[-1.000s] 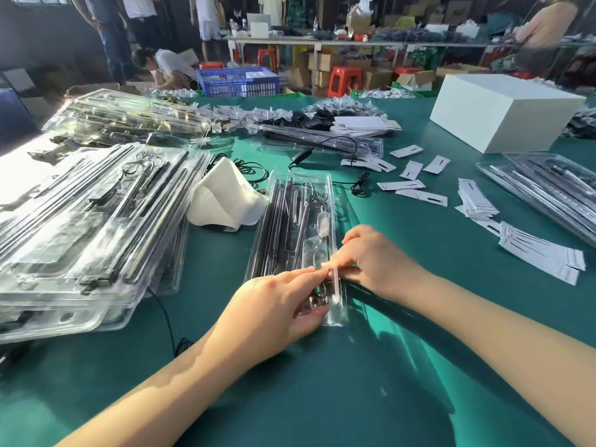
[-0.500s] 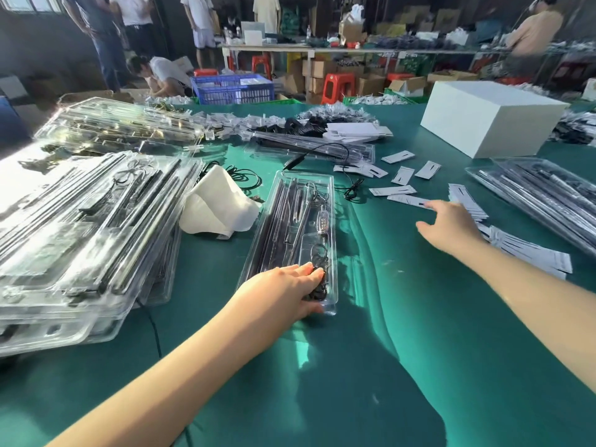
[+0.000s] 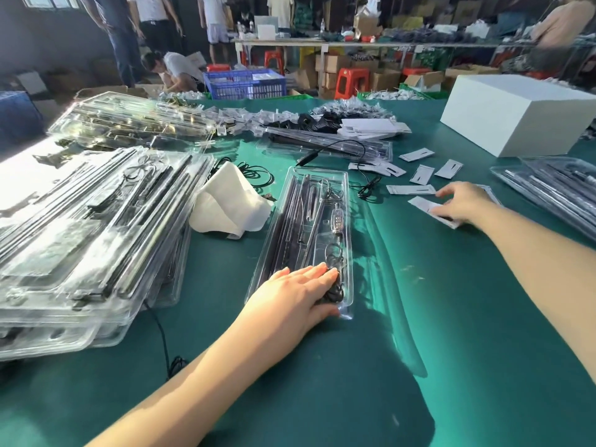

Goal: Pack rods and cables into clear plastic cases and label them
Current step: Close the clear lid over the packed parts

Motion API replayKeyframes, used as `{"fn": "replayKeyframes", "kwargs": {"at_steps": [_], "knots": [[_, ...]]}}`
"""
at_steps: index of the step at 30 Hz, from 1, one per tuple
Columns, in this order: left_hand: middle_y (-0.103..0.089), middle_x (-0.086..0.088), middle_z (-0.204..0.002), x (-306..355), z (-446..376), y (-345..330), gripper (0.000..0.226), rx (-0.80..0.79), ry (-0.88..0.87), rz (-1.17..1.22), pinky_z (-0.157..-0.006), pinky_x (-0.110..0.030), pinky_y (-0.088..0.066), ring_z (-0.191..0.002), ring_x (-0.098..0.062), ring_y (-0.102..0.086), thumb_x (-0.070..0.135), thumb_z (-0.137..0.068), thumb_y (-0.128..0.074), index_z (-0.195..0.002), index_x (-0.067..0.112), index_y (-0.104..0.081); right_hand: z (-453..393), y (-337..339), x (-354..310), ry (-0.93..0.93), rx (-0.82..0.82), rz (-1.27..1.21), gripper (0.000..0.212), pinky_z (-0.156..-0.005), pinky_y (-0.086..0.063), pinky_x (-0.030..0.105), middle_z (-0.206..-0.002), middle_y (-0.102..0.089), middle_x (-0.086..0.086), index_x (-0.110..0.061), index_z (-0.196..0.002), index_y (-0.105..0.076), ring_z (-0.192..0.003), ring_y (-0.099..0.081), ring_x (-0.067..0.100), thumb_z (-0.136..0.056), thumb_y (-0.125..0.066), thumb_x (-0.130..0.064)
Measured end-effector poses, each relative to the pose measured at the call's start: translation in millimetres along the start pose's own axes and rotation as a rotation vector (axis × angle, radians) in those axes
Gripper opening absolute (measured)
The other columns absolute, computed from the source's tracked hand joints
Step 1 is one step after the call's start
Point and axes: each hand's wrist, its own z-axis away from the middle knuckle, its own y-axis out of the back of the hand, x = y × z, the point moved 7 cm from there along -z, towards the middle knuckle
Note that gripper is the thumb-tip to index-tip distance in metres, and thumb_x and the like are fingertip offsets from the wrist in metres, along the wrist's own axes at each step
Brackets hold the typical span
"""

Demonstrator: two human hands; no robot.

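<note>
A clear plastic case (image 3: 306, 217) lies lengthwise in the middle of the green table (image 3: 419, 317), holding dark rods, a small controller and a coiled black cable. My left hand (image 3: 300, 295) lies flat on the case's near end, fingers straight, pressing it down. My right hand (image 3: 464, 201) is out to the right, its fingers laid on a white label (image 3: 422, 203) that lies on the table. Whether the thumb is under the label is hidden.
A tall stack of packed cases (image 3: 96, 221) fills the left side. A white folded sheet (image 3: 225, 201) sits beside the case. Loose labels (image 3: 419, 174) are scattered at the right, with more cases (image 3: 548, 188) beyond them. A white box (image 3: 516, 114) stands far right. A black cable (image 3: 338, 146) trails behind.
My right hand left the case's near end and reached right onto the labels. My left hand flattened on the case and stayed there.
</note>
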Motion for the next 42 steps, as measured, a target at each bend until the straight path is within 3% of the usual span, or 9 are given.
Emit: {"fn": "replayKeyframes", "kwargs": {"at_steps": [7, 10, 12, 15, 18, 24, 28, 38, 42], "knots": [[-0.034, 0.01, -0.153, -4.8, -14.9, 10.6, 0.059, -0.011, 0.031, 0.032, -0.106, -0.028, -0.028, -0.134, -0.016, -0.04, 0.051, -0.094, -0.047, -0.147, 0.028, -0.034, 54.1, 17.0, -25.5, 0.05, -0.006, -0.106, 0.007, -0.052, -0.035, 0.021, -0.079, -0.066, 0.009, -0.019, -0.086, -0.074, -0.063, -0.052, 0.018, -0.079, -0.075, -0.017], [-0.043, 0.006, -0.148, -1.7, -12.9, 12.4, 0.053, 0.02, 0.033, 0.018, -0.1, -0.033, -0.037, -0.125, -0.023, -0.05, 0.044, -0.096, -0.048, -0.143, 0.023, -0.039, 92.3, 8.5, -49.5, 0.167, -0.111, 0.14, 0.009, -0.065, -0.046, 0.025, -0.084, -0.07, 0.005, -0.025, -0.079, -0.07, -0.075, -0.06, 0.023, -0.082, -0.068, -0.017], [-0.048, 0.0, -0.143, 4.0, -9.9, 9.1, 0.048, 0.055, 0.012, -0.014, -0.104, -0.038, -0.034, -0.123, -0.022, -0.05, 0.037, -0.099, -0.045, -0.142, 0.016, -0.038, 115.9, 11.4, -59.5, 0.252, -0.013, 0.259, 0.012, -0.077, -0.051, 0.031, -0.096, -0.071, 0.003, -0.029, -0.081, -0.065, -0.088, -0.063, 0.027, -0.086, -0.064, -0.018], [-0.056, -0.005, -0.132, 7.2, -7.1, 7.9, 0.043, 0.128, 0.01, -0.024, -0.106, -0.042, -0.033, -0.117, -0.025, -0.054, 0.028, -0.1, -0.041, -0.139, 0.009, -0.039, 157.4, 21.1, -76.1, 0.463, 0.226, 0.028, 0.023, -0.069, -0.049, 0.031, -0.095, -0.07, 0.001, -0.024, -0.109, -0.066, -0.079, -0.062, 0.025, -0.088, -0.065, -0.015], [-0.066, -0.013, -0.114, 6.0, -6.2, 12.3, 0.039, 0.178, 0.024, 0.008, -0.101, -0.045, -0.038, -0.098, -0.036, -0.062, 0.022, -0.101, -0.041, -0.136, 0.006, -0.043, 192.4, 15.2, -84.1, 0.602, 0.281, -0.349, 0.022, -0.068, -0.048, 0.017, -0.087, -0.061, 0.0, -0.02, -0.087, -0.074, -0.073, -0.062, 0.02, -0.077, -0.073, 0.0], [-0.069, -0.013, -0.107, 7.1, -4.1, 15.7, 0.04, 0.209, 0.035, 0.056, -0.105, -0.039, -0.032, -0.097, -0.034, -0.062, 0.023, -0.102, -0.039, -0.138, 0.007, -0.04, 199.1, -30.9, -81.2, 0.435, 0.107, -0.596, 0.041, -0.058, -0.04, 0.003, -0.069, -0.067, -0.022, -0.039, -0.07, -0.068, -0.063, -0.061, -0.009, -0.078, -0.072, 0.001], [-0.067, -0.01, -0.111, 6.7, -4.4, 15.5, 0.04, 0.213, 0.032, 0.052, -0.104, -0.039, -0.032, -0.098, -0.033, -0.061, 0.024, -0.102, -0.038, -0.138, 0.008, -0.039, 194.2, -49.5, -85.4, 0.391, -0.036, -0.742, 0.035, -0.074, -0.051, 0.022, -0.08, -0.074, -0.016, -0.035, -0.071, -0.07, -0.078, -0.069, 0.003, -0.082, -0.071, -0.002], [-0.065, -0.008, -0.119, 5.0, -4.4, 14.8, 0.04, 0.219, 0.037, 0.084, -0.103, -0.037, -0.032, -0.104, -0.031, -0.059, 0.024, -0.102, -0.037, -0.138, 0.008, -0.039, 186.6, -53.0, -79.5, 0.378, -0.161, -1.022, 0.023, -0.065, -0.048, 0.009, -0.076, -0.074, -0.011, -0.019, -0.076, -0.071, -0.068, -0.066, -0.003, -0.079, -0.072, 0.003], [-0.065, -0.01, -0.115, 5.3, -4.9, 13.7, 0.039, 0.206, 0.033, 0.083, -0.104, -0.041, -0.033, -0.105, -0.031, -0.059, 0.023, -0.102, -0.038, -0.137, 0.007, -0.039, 186.1, -60.6, -81.7, 0.322, -0.313, -0.995, 0.037, -0.067, -0.049, 0.01, -0.083, -0.075, -0.011, -0.017, -0.086, -0.071, -0.077, -0.068, -0.001, -0.086, -0.054, 0.015]]}}
